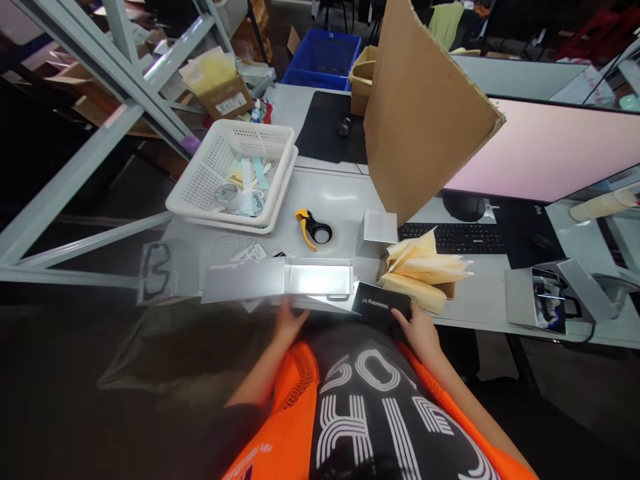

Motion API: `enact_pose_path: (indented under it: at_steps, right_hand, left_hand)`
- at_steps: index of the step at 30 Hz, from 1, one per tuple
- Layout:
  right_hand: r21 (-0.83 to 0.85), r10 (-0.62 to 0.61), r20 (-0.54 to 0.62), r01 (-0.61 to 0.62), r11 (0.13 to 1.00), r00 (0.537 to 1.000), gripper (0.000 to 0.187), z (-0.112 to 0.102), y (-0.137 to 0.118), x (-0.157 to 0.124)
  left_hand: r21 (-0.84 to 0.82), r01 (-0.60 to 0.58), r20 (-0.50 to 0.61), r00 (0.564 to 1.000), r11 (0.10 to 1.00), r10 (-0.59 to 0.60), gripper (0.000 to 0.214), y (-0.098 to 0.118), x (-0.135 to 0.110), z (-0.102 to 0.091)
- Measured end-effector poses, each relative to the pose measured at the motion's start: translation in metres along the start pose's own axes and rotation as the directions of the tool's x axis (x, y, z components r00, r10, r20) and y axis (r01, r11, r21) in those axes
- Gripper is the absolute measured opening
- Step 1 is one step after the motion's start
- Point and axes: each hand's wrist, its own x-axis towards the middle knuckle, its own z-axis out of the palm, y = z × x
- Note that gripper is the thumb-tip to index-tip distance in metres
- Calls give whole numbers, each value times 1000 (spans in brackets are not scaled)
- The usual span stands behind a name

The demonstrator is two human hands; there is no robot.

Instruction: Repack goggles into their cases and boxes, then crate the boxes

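A long white box point(320, 277) lies on the table in front of me, its hollow side up and its printed lid point(243, 280) folded out to the left. My left hand point(289, 325) is at the near edge of this box, thumb and finger apart; I cannot tell whether it touches it. A flat black box point(377, 301) with white "Wakening" lettering is pinched at its right end by my right hand point(417, 328). Behind them lies a yellow and black tape cutter point(313, 230). A closed white box point(377, 233) stands to the right of it.
Stacked white baskets point(233, 170) hold small packets at the back left. A clear plastic pouch point(157, 272) lies at the left edge. Padded envelopes point(425, 267), a keyboard point(453, 238) and an upright cardboard sheet point(425, 113) are at the right. Another open box point(550, 300) holds dark goods.
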Motion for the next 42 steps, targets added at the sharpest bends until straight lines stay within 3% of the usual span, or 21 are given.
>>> enact_pose_path:
  at_steps: [2, 5, 7, 12, 18, 20, 23, 25, 27, 28, 30, 31, 33, 34, 36, 39, 42]
  right_hand:
    - [-283, 5, 22, 2, 959, 1000, 49, -7, -9, -2]
    - [-481, -92, 11, 86, 873, 996, 56, -9, -14, -2]
    - [-523, -150, 85, 172, 835, 985, 54, -7, -9, 3]
    - [-490, -158, 332, 313, 813, 930, 42, -5, 4, 27]
    - [-521, -111, 281, 249, 816, 953, 29, -6, -10, 37]
    - [-530, -89, 245, 211, 821, 965, 27, -5, -15, 34]
    - [-539, -76, 165, 154, 828, 983, 23, -7, -16, 28]
    - [-461, -123, 184, 196, 866, 975, 27, -10, -18, 24]
    - [-179, -251, 237, 296, 938, 939, 32, -14, -27, 22]
    - [10, -333, 230, 340, 941, 914, 37, -14, -35, 22]
    - [304, -455, 148, 398, 866, 878, 73, -13, -58, 26]
    - [367, -484, 116, 416, 832, 867, 94, -11, -72, 30]
    - [355, -506, 137, 435, 828, 852, 122, -4, -99, 42]
    - [310, -506, 164, 442, 842, 847, 127, -1, -112, 48]
    - [176, -499, 196, 470, 865, 844, 130, 6, -132, 59]
    - [-34, -507, 220, 526, 850, 833, 128, 11, -152, 64]
    - [-130, -531, 200, 559, 819, 824, 127, 11, -163, 56]
  left_hand:
    - [-19, -4, 11, 1000, 1000, 4, 68, 1, 0, 2]
    - [-25, 12, 9, 1000, 1000, -12, 80, 5, -4, 5]
    - [-23, 26, 7, 1000, 999, -26, 88, 7, -7, 7]
    - [-10, 41, 30, 999, 999, -40, 101, 14, -11, 8]
    - [23, 7, 89, 996, 1000, -9, 101, 22, -9, -2]
    - [45, -13, 97, 995, 999, 9, 90, 25, -13, -13]
    - [92, -37, 73, 997, 995, 30, 49, 37, -31, -42]
    - [124, -77, 33, 997, 989, 74, 32, 54, -48, -66]
    - [187, -182, -25, 982, 965, 190, 36, 77, -59, -94]
    - [277, -275, -65, 950, 921, 304, 43, 89, -60, -108]
    - [470, -357, -104, 886, 807, 453, 67, 110, -46, -137]
    - [537, -338, -98, 885, 773, 455, 84, 118, -33, -150]
    - [621, -246, -28, 942, 744, 334, 115, 126, -1, -171]
    - [652, -198, 22, 970, 732, 242, 124, 128, 15, -179]
    - [685, -175, 123, 984, 707, 125, 127, 126, 40, -187]
    - [695, -257, 206, 966, 671, 157, 113, 123, 51, -184]
    - [711, -240, 169, 971, 661, 171, 107, 121, 43, -175]
